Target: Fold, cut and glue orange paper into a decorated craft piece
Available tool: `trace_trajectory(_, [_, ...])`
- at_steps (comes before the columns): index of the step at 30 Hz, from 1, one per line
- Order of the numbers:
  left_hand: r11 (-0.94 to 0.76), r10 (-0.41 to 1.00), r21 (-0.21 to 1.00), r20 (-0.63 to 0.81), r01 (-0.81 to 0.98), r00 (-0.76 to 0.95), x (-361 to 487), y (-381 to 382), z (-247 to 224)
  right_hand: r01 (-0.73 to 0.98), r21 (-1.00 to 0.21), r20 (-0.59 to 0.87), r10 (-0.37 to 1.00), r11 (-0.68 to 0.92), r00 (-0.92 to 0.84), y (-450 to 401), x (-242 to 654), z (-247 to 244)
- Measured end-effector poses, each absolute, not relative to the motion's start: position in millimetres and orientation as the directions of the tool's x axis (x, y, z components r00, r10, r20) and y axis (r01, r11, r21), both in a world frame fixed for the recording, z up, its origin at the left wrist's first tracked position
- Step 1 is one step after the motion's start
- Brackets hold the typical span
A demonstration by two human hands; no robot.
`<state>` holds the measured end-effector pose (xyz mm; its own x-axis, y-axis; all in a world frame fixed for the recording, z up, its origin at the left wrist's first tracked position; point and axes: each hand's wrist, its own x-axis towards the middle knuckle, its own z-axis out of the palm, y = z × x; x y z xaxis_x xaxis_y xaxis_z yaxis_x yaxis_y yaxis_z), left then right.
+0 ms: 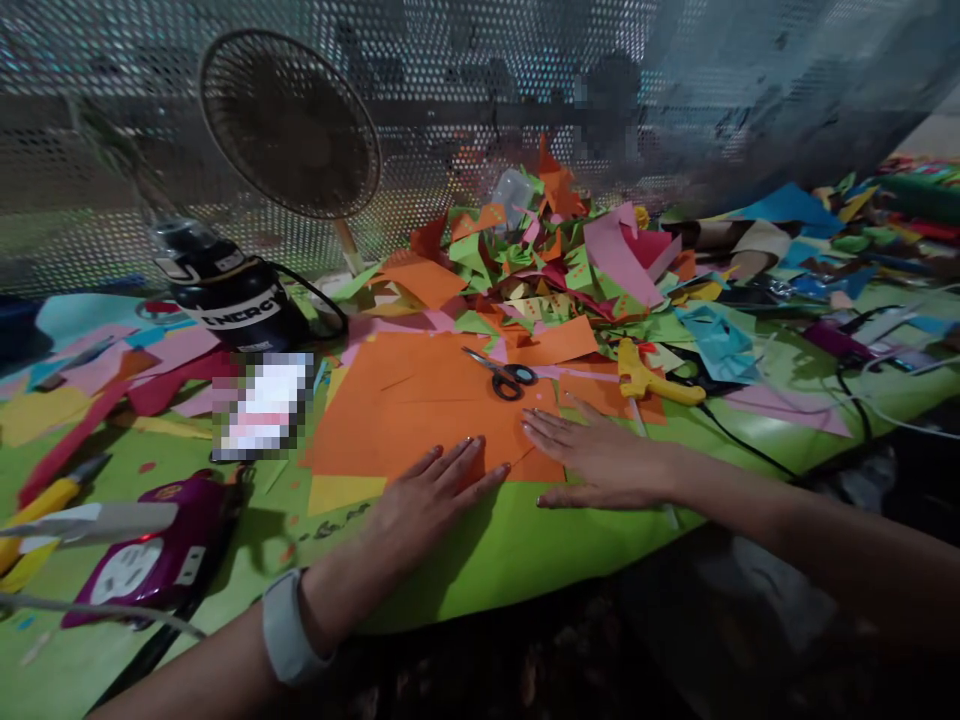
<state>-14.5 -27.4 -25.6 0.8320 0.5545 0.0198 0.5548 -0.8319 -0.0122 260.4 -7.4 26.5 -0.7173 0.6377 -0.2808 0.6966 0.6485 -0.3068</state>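
Both palms face down at the near edge of a stack of orange paper (390,400). My left hand (427,495) has its fingers stretched out, with the tips on the orange sheets. Flat and with spread fingers, my right hand (600,455) rests at the right part of the stack; nothing is in it. Scissors (504,374) with dark handles lie on the orange paper just beyond my fingertips. A yellow glue gun (649,378) sits to the right, beyond my right hand. Yellow paper (345,492) peeks out beneath the stack at the left.
Paper scraps (540,260) form a heap at the back. A fan (291,125) and a black bottle (232,290) stand back left. At the left lie a blurred-out phone-like item (266,405), a purple power strip (154,550) and cords. The green table (465,570) ends near my forearms.
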Motion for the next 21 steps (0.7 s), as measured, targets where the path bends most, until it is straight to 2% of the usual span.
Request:
trace_trajectory(6, [-0.833,0.552,-0.061,-0.015,0.55,0.834,-15.9,-29.3,-19.6,0.761,-0.228,-0.28,0.707,0.608,-0.649,-6.1,270.4,21.2])
trace_trajectory(12, [-0.833,0.551,-0.086,-0.037,0.547,0.833,-43.1,-41.2,-17.5,0.763,-0.251,-0.231,0.729,0.595,-0.645,-8.7,270.7,18.8])
trace_trajectory(17, [-0.808,0.588,-0.027,-0.093,0.588,0.804,-68.6,-59.9,-5.5,0.771,-0.196,-0.266,0.724,0.606,-0.637,-7.5,272.5,19.6])
trace_trajectory(21, [-0.783,0.61,0.043,-0.136,0.62,0.78,-76.8,-69.1,4.7,0.833,-0.115,-0.257,0.794,0.541,-0.551,-3.6,274.7,21.8])
